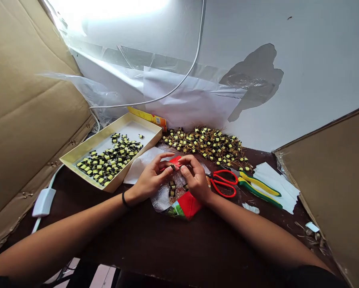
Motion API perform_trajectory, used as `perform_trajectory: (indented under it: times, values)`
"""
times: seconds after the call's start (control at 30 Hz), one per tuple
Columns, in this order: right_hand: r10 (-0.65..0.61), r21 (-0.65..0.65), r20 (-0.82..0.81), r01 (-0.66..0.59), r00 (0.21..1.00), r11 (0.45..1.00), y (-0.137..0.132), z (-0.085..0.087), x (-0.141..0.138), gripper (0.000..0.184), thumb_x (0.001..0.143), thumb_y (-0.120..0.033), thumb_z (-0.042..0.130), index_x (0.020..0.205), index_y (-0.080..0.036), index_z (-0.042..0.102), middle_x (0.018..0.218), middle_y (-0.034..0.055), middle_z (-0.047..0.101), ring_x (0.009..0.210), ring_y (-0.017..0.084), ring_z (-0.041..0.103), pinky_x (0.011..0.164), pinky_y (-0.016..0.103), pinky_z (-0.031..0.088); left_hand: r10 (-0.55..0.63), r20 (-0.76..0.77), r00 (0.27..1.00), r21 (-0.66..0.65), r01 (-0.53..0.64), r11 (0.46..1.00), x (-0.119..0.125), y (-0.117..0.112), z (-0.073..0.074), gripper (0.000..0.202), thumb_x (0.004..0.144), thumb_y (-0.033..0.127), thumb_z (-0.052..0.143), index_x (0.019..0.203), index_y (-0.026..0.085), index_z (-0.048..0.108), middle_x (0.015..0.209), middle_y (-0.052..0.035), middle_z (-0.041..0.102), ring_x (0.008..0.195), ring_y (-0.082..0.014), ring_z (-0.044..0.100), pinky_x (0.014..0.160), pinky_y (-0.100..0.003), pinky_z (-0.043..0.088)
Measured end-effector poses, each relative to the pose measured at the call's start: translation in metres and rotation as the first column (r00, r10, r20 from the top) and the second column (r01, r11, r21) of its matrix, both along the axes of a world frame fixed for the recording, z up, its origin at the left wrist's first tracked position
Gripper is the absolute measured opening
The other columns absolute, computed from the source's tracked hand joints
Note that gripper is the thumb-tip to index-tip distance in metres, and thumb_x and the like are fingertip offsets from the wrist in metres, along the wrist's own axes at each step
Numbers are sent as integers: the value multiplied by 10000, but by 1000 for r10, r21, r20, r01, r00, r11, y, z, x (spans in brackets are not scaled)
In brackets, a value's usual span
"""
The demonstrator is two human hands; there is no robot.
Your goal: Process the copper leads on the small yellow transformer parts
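My left hand (pixel 153 178) pinches a small transformer (pixel 173 167) between thumb and fingertips; its black pins face up. Close beside it, my right hand (pixel 195 178) has thumb and forefinger drawn together near the transformer's right side; anything between them is too small to make out. Below the hands lies a silvery foil sheet (pixel 161 200) with a red printed part (pixel 189 205). A few more transformers (pixel 172 189) with thin copper wires rest on it, partly hidden by my right hand.
At the left, a shallow cardboard box (pixel 113 186) holds many yellow-and-black transformers. A heap of wired transformers (pixel 209 144) lies against the wall. Red-handled scissors (pixel 224 183) and yellow-green pliers (pixel 260 188) lie right, near white paper (pixel 287 196). Cardboard panels (pixel 326 168) flank the table.
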State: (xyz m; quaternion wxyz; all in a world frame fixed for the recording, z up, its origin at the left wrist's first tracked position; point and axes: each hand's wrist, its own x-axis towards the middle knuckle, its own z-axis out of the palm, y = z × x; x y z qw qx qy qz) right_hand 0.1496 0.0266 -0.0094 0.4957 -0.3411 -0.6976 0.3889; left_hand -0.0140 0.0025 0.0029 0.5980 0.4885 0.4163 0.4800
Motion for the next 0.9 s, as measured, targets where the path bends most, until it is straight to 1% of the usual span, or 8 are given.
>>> perform_trajectory:
  times: [0.13,0.2,0.27,0.4,0.5,0.6,0.73,0.9]
  values:
    - [29,-110,9,-28,1000,994,4,0,-1,142,857,-317,525,824,-189,576,785,17,595,731,148,558,689,285,468,-10,-68,998,42,13,999,0,0,0,518,810,411,678,1230,175,489,935,-66,658,704,-119,586,628,-229,470]
    - [37,-151,-11,-39,999,988,6,-1,-2,134,838,-324,556,832,-192,580,781,12,608,706,141,557,671,276,470,-1,-91,996,56,6,998,0,-1,0,492,818,409,665,1220,174,505,967,-79,662,736,-131,597,654,-237,479]
    - [31,-157,-17,-34,999,987,7,-1,-2,129,825,-322,567,834,-195,586,780,8,620,698,137,554,662,270,464,14,-113,993,70,-6,997,1,-1,0,481,823,405,658,1219,173,516,962,-79,664,742,-133,596,658,-237,479]
    - [82,-175,-14,-84,996,981,10,-1,-1,173,831,-326,527,724,-194,559,682,-7,586,653,131,530,629,262,441,11,-168,986,108,8,994,1,-1,0,479,829,406,648,1220,167,512,894,-56,652,723,-125,587,670,-241,485]
    - [144,-235,-64,-155,988,960,12,-1,0,180,804,-342,555,705,-194,534,651,-22,549,614,120,504,597,254,430,0,-179,984,91,17,996,1,-1,-1,474,827,410,649,1204,161,505,854,-40,639,725,-129,593,681,-249,488]
    - [178,-265,-100,-199,979,944,13,-2,-1,192,780,-349,582,691,-189,524,652,-26,529,609,112,488,589,248,420,-3,-178,984,60,13,998,1,0,-1,483,817,431,652,1186,159,500,809,-18,628,677,-118,582,636,-235,474]
    - [172,-283,-109,-196,979,939,15,-2,-2,191,774,-346,585,680,-192,522,647,-27,532,610,110,485,593,247,423,-7,-192,981,52,18,999,1,1,2,489,812,453,645,1168,153,495,782,-5,624,637,-102,555,593,-217,458]
    - [179,-286,-143,-214,973,934,18,-2,-1,183,762,-322,601,650,-183,560,638,-18,573,621,115,518,630,258,449,-17,-226,974,32,24,999,1,2,8,490,794,438,662,1157,151,502,764,1,624,651,-110,568,607,-224,469]
